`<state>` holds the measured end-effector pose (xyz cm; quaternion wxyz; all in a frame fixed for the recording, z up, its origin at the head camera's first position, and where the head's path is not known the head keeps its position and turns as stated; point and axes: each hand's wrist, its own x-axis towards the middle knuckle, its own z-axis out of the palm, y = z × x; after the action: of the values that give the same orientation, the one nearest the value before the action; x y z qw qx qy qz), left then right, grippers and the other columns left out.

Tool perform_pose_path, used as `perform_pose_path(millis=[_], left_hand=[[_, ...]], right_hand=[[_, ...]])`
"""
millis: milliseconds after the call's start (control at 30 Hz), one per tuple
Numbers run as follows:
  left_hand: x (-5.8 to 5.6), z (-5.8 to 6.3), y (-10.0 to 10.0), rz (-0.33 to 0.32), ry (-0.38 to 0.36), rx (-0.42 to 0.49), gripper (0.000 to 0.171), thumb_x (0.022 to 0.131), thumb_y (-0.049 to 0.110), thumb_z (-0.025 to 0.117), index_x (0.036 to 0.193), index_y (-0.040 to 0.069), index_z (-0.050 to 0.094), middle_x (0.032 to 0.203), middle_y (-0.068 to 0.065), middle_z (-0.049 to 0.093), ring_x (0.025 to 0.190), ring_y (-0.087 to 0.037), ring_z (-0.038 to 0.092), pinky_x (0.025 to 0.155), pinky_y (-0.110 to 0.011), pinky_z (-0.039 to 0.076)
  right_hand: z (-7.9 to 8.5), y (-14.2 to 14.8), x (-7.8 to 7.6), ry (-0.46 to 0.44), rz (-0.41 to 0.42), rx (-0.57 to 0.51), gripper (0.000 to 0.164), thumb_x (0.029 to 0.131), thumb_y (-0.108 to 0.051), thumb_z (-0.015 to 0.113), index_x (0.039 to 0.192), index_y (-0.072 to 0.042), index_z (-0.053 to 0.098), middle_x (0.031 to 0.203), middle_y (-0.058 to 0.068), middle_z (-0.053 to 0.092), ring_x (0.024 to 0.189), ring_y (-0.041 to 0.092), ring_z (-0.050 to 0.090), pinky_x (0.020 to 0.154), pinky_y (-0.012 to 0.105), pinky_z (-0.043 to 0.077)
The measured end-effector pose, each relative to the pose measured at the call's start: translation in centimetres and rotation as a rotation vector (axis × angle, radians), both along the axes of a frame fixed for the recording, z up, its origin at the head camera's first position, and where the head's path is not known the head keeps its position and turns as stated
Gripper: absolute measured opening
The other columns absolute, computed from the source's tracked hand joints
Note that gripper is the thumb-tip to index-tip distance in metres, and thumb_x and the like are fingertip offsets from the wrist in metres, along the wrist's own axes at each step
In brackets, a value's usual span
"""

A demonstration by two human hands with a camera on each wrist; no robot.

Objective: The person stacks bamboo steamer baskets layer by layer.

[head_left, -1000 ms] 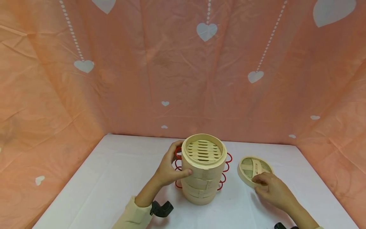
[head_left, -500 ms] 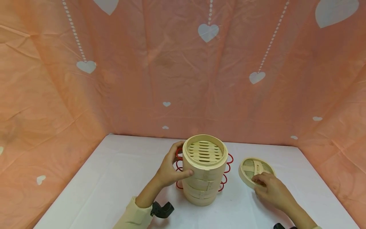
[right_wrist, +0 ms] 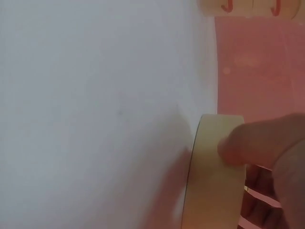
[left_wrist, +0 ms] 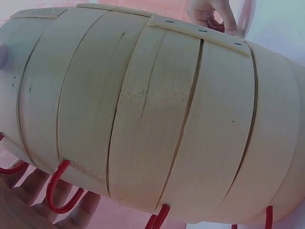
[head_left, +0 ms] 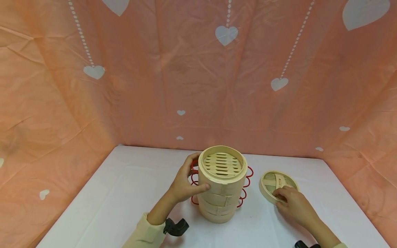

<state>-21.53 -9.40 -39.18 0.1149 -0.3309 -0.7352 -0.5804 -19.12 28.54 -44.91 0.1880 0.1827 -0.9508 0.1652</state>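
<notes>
A tall stack of bamboo steamer baskets (head_left: 221, 198) stands upright mid-table, with red loop handles on both sides and a slatted tray at its open top. My left hand (head_left: 187, 182) grips its left side, thumb at the front, other fingers round the back. In the left wrist view the steamer's wall (left_wrist: 143, 105) fills most of the picture. To the right a round bamboo lid (head_left: 267, 182) lies on the table. My right hand (head_left: 294, 206) holds its near edge; the right wrist view shows the thumb (right_wrist: 243, 143) against the rim, fingers partly hidden behind.
White cloth covers the table (head_left: 124, 182). An orange sheet with white hearts (head_left: 198, 86) hangs along the back and both sides. Black straps (head_left: 175, 227) sit at the wrists. A gap of table lies between steamer and lid.
The whole head view has shifted very slightly. Both hands, the steamer and the lid keep their places relative to each other.
</notes>
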Motion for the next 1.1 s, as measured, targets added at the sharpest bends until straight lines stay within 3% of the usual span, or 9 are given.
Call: perform_pose_path(millis=[233, 433, 700, 867, 1100], left_hand=[[0.06, -0.05, 0.03, 0.018, -0.029, -0.015, 0.086, 0.073, 0.046, 0.079, 0.142, 0.015, 0.038, 0.135, -0.005, 0.053, 0.123, -0.017, 0.051, 0.092, -0.031, 0.051], [0.02, -0.07, -0.09, 0.005, -0.020, -0.010, 0.086, 0.074, 0.045, 0.079, 0.142, 0.013, 0.037, 0.135, -0.008, 0.052, 0.122, -0.022, 0.051, 0.092, -0.032, 0.051], [0.05, 0.08, -0.10, -0.001, -0.022, -0.022, 0.085, 0.075, 0.047, 0.078, 0.142, 0.014, 0.037, 0.134, -0.008, 0.053, 0.121, -0.030, 0.051, 0.093, -0.034, 0.050], [0.10, 0.20, -0.11, 0.007, -0.030, -0.028, 0.086, 0.074, 0.044, 0.079, 0.142, 0.014, 0.037, 0.134, -0.008, 0.053, 0.121, -0.025, 0.052, 0.092, -0.033, 0.051], [0.07, 0.25, -0.17, 0.003, -0.026, -0.020, 0.084, 0.073, 0.038, 0.080, 0.142, 0.013, 0.038, 0.132, -0.009, 0.054, 0.119, -0.020, 0.052, 0.091, -0.032, 0.051]], right_hand=[[0.03, -0.13, 0.00, -0.049, -0.032, 0.019, 0.025, 0.067, -0.004, 0.074, 0.087, -0.018, 0.069, 0.073, -0.015, 0.053, 0.069, 0.000, 0.042, 0.060, 0.024, 0.040], [0.11, -0.29, -0.03, -0.049, -0.045, 0.042, 0.024, 0.067, -0.004, 0.074, 0.087, -0.018, 0.069, 0.074, -0.015, 0.055, 0.070, 0.002, 0.043, 0.060, 0.025, 0.040], [0.02, -0.32, -0.17, 0.025, -0.033, 0.081, 0.024, 0.064, -0.003, 0.073, 0.083, -0.018, 0.067, 0.072, -0.014, 0.052, 0.068, 0.003, 0.044, 0.059, 0.028, 0.039], [0.00, -0.44, -0.28, 0.088, -0.021, 0.094, 0.025, 0.062, -0.003, 0.072, 0.080, -0.017, 0.065, 0.072, -0.013, 0.053, 0.068, 0.006, 0.048, 0.058, 0.031, 0.039], [0.40, -0.72, -0.17, 0.087, -0.051, 0.082, 0.025, 0.061, -0.005, 0.070, 0.081, -0.019, 0.066, 0.074, -0.009, 0.058, 0.072, 0.015, 0.057, 0.058, 0.036, 0.038]])
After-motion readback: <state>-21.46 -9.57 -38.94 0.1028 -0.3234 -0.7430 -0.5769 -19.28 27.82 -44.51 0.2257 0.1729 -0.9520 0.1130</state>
